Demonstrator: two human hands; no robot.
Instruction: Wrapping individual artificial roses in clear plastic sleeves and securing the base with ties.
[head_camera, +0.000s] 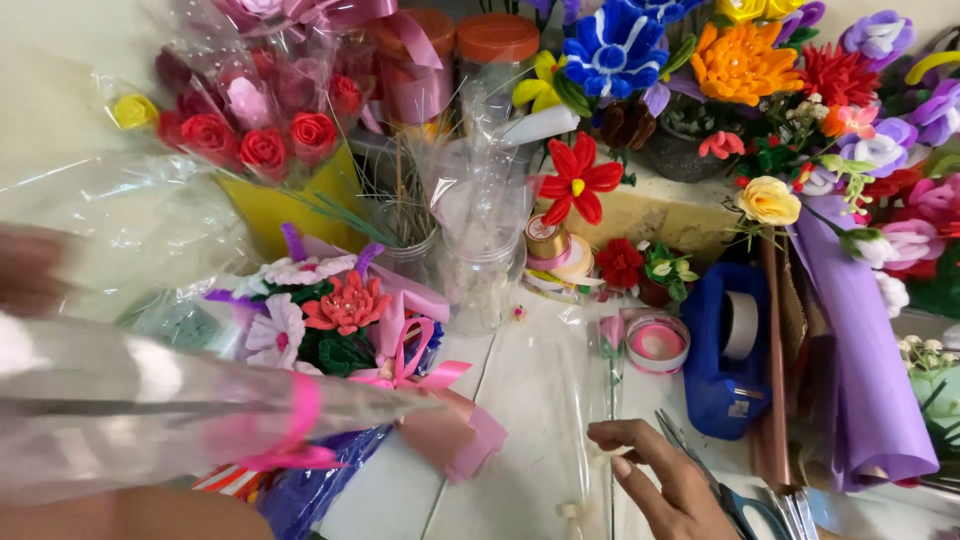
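Observation:
My left hand (30, 270) is blurred at the left edge and grips a clear cellophane cone (150, 400) tied with a pink ribbon (300, 415); the cone points right across the table. My right hand (665, 480) rests low on the white table (520, 400), fingers pressing on a sheet of clear cellophane (560, 390) that wraps a single stemmed pink flower (612, 330). Scissors (715, 480) lie just right of that hand. Whether the right hand pinches the cellophane or only touches it is unclear.
A wrapped bouquet with pink ribbon (340, 320) sits centre-left. Behind stand red roses in a yellow pot (270, 140), clear jars (480, 270), tape rolls (550, 250), a blue tape dispenser (725, 350), a pink ribbon roll (657, 342), purple wrapping paper (860, 380) and many handmade flowers (745, 60).

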